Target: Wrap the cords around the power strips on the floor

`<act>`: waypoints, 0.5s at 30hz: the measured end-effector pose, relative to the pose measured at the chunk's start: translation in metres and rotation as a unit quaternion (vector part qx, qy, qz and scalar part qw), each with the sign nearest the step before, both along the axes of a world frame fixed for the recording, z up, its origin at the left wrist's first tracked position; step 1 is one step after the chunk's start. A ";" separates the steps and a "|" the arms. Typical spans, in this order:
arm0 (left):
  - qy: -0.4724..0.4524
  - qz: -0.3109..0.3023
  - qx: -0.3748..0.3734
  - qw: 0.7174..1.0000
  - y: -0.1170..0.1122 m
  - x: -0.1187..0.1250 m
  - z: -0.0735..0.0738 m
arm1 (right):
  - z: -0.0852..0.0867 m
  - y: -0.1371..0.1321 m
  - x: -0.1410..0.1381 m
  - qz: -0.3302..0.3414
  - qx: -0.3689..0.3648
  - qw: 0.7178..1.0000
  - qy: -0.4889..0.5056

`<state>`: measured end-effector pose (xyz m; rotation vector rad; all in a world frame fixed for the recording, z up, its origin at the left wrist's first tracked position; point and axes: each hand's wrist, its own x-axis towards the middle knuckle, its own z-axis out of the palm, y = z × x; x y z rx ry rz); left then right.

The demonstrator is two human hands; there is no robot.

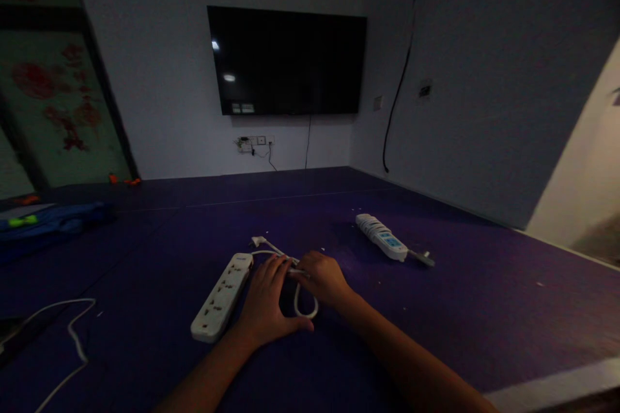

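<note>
A white power strip lies at a slant on the purple surface, left of my hands. Its white cord leaves the far end, and part of it forms a loop under and between my hands. The cord's plug rests just beyond my fingers. My left hand is open, its fingers laid over the bunched cord and its thumb stretched out to the right. Closed around a stretch of cord, my right hand is at the right of the loop. My fingers hide part of the cord.
A second power strip, wrapped in its own cord, lies to the right on the purple surface. A thin white cable curves at the left. Blue cloth is at the far left. A television hangs on the wall.
</note>
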<state>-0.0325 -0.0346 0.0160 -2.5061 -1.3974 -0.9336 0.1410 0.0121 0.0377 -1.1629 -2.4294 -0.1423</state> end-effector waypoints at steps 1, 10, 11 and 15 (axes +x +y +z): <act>0.000 0.001 0.002 1.000 0.000 0.000 -0.001 | 0.000 -0.001 0.000 -0.002 0.004 1.000 -0.002; -0.013 0.047 -0.024 0.999 0.002 0.006 -0.006 | -0.001 -0.003 -0.003 -0.009 0.018 1.000 -0.023; -0.017 0.054 -0.020 0.998 0.001 0.007 -0.006 | -0.002 -0.002 -0.003 -0.007 0.021 0.999 -0.024; -0.026 0.073 -0.017 0.997 -0.001 0.009 -0.001 | -0.007 0.001 -0.004 0.015 0.031 0.999 -0.016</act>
